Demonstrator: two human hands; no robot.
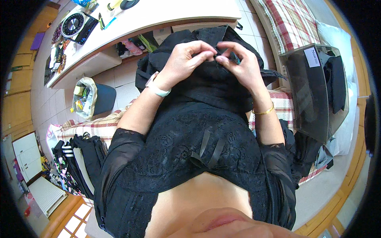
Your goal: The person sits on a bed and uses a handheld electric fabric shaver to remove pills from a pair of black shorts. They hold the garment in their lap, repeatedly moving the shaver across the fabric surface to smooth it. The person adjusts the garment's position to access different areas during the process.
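Black cloth (190,80), apparently a garment, lies gathered over the lap. Above it, my left hand (186,59) pinches a small dark piece of the cloth between thumb and forefinger. My right hand (242,62) faces it, fingertips closed on the same dark piece, nearly touching those of the left. A small teal object (237,59) shows partly behind the right fingers; what it is cannot be told. The tiny detail between the fingertips is too small to make out.
A white table (166,12) stands ahead, with a round fan device (74,25) and a cutter (101,21). A lined waste bin (104,98) is at the left. Folded clothes (79,160) lie on the plaid-covered seat; a translucent storage box (309,92) with dark clothes stands at the right.
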